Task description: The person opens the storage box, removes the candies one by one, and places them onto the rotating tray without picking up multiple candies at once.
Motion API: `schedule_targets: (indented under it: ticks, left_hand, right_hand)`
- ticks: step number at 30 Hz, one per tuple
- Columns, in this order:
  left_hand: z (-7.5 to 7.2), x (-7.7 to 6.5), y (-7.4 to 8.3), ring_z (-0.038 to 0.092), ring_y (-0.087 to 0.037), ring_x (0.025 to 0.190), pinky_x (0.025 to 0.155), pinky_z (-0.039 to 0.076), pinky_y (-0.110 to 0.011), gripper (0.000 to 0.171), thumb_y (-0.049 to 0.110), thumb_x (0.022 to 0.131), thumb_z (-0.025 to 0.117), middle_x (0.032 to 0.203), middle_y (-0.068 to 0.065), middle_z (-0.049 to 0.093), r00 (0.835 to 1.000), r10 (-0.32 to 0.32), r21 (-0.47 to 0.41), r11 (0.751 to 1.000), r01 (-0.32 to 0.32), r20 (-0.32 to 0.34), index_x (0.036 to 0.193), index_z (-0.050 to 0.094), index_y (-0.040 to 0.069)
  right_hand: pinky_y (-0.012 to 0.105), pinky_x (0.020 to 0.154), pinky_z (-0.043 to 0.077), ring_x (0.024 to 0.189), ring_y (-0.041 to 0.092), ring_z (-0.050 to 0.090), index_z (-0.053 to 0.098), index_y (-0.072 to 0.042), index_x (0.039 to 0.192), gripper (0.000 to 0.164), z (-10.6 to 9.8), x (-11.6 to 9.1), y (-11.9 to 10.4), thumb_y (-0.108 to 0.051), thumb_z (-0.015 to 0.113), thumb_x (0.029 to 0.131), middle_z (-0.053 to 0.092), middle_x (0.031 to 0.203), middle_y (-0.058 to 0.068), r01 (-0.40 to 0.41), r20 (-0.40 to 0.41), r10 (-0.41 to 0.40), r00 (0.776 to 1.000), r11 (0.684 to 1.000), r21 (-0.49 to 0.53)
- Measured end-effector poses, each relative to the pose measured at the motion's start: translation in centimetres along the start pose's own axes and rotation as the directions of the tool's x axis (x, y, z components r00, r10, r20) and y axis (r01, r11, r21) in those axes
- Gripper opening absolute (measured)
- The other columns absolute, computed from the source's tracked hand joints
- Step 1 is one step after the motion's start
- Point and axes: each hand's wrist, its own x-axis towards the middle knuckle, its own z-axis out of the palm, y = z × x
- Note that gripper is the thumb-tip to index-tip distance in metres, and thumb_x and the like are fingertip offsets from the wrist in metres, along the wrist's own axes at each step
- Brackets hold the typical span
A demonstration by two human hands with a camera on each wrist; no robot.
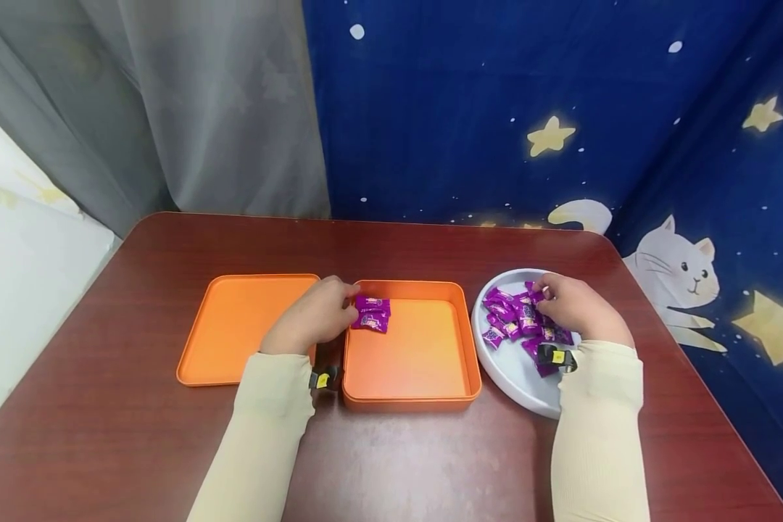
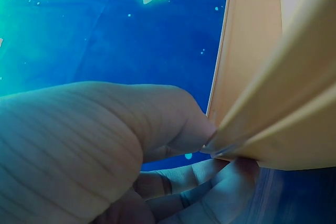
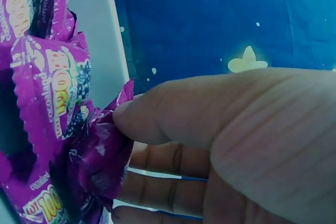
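An orange box (image 1: 411, 362) stands open at the table's middle, with a few purple wrapped candies (image 1: 372, 321) lying in its far left corner. My left hand (image 1: 320, 312) grips the box's left wall near that corner, thumb on the rim and fingers outside, as the left wrist view shows. On the right, a round pale plate (image 1: 512, 373) bears a heap of the same candies (image 1: 505, 312). Over the plate's far right side is my right hand (image 1: 577, 308). In the right wrist view its thumb and fingers pinch one purple candy (image 3: 100, 156) at the heap's edge.
A flat orange lid (image 1: 235, 330) lies left of the box, partly behind my left forearm. The brown table (image 1: 404, 464) ends at a grey curtain (image 1: 228, 109) and a blue starry curtain (image 1: 457, 109) at the back. The plate stands close beside the box's right wall.
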Motion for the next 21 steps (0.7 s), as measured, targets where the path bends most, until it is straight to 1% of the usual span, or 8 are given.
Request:
schedule_targets:
  ticks: [5,8,10,11,13,16,18,21]
  left_hand:
    - [0.10,0.01,-0.16,0.049,-0.022,0.073,0.061,0.051,-0.027,0.049,0.018,0.088,0.059,0.111,-0.013,0.054,1.000,0.003,0.004,1.000,-0.003,-0.005,0.135,0.051,0.008]
    - [0.13,0.03,-0.19,0.049,-0.022,0.071,0.060,0.051,-0.028,0.049,0.018,0.088,0.059,0.111,-0.014,0.054,1.000,0.002,0.003,1.000,-0.002,-0.001,0.135,0.051,0.008]
    - [0.15,0.03,-0.19,0.049,-0.022,0.071,0.060,0.051,-0.028,0.049,0.017,0.088,0.059,0.111,-0.014,0.054,1.000,0.001,-0.001,1.000,-0.001,-0.001,0.135,0.051,0.008]
    - [0.16,0.03,-0.19,0.050,-0.022,0.073,0.063,0.053,-0.028,0.049,0.018,0.088,0.059,0.111,-0.014,0.054,1.000,-0.001,0.000,1.000,0.001,-0.002,0.135,0.051,0.008]
    - [0.17,0.02,-0.19,0.050,-0.022,0.072,0.062,0.053,-0.028,0.049,0.017,0.088,0.059,0.111,-0.014,0.054,1.000,-0.001,-0.006,1.000,0.001,-0.002,0.135,0.051,0.008]
    - [0.18,0.06,-0.21,0.050,-0.022,0.073,0.062,0.053,-0.027,0.049,0.018,0.088,0.060,0.111,-0.014,0.054,1.000,-0.005,-0.010,1.000,0.005,-0.004,0.135,0.051,0.009]
    - [0.19,0.12,-0.24,0.049,-0.022,0.071,0.059,0.051,-0.027,0.049,0.017,0.088,0.060,0.112,-0.014,0.054,1.000,-0.003,-0.016,1.000,0.003,-0.003,0.135,0.051,0.008]
    - [0.22,0.29,-0.28,0.050,-0.022,0.073,0.062,0.053,-0.028,0.048,0.017,0.088,0.060,0.112,-0.014,0.054,1.000,-0.005,-0.018,1.000,0.005,-0.007,0.135,0.052,0.008]
  right_hand:
    - [0.056,0.084,0.049,0.091,0.033,0.053,0.055,-0.005,0.122,0.036,0.16,0.16,-0.09,-0.015,0.060,0.087,0.059,0.102,0.020,0.004,0.016,-0.004,1.000,1.000,0.008]
    - [0.058,0.085,0.049,0.094,0.035,0.054,0.054,-0.005,0.124,0.040,0.09,0.07,-0.13,-0.017,0.061,0.087,0.059,0.107,0.022,-0.005,0.017,0.006,1.000,1.000,-0.005]
    - [0.060,0.085,0.048,0.097,0.037,0.055,0.053,-0.005,0.127,0.043,0.02,-0.03,-0.18,-0.018,0.062,0.087,0.058,0.111,0.024,-0.006,0.014,0.006,1.000,1.000,-0.018]
    - [0.060,0.085,0.048,0.098,0.037,0.055,0.052,-0.004,0.128,0.044,-0.01,-0.07,-0.21,-0.019,0.062,0.087,0.058,0.112,0.025,-0.003,0.009,0.003,1.000,1.000,-0.025]
    - [0.060,0.086,0.048,0.100,0.038,0.055,0.052,-0.004,0.128,0.045,-0.06,-0.12,-0.28,-0.020,0.062,0.088,0.058,0.113,0.025,0.004,0.000,-0.004,1.000,0.999,-0.041]
    - [0.059,0.086,0.048,0.098,0.037,0.055,0.052,-0.003,0.128,0.044,-0.10,-0.10,-0.42,-0.020,0.062,0.088,0.059,0.111,0.025,0.013,-0.007,-0.013,1.000,0.999,-0.051]
    - [0.058,0.085,0.049,0.097,0.036,0.056,0.053,-0.003,0.127,0.045,-0.10,-0.08,-0.54,-0.021,0.062,0.087,0.060,0.110,0.024,0.012,-0.008,-0.012,1.000,0.999,-0.051]
    - [0.057,0.084,0.050,0.096,0.035,0.056,0.053,-0.003,0.127,0.045,-0.12,-0.03,-0.69,-0.021,0.063,0.087,0.060,0.108,0.023,0.011,-0.009,-0.012,1.000,0.999,-0.048]
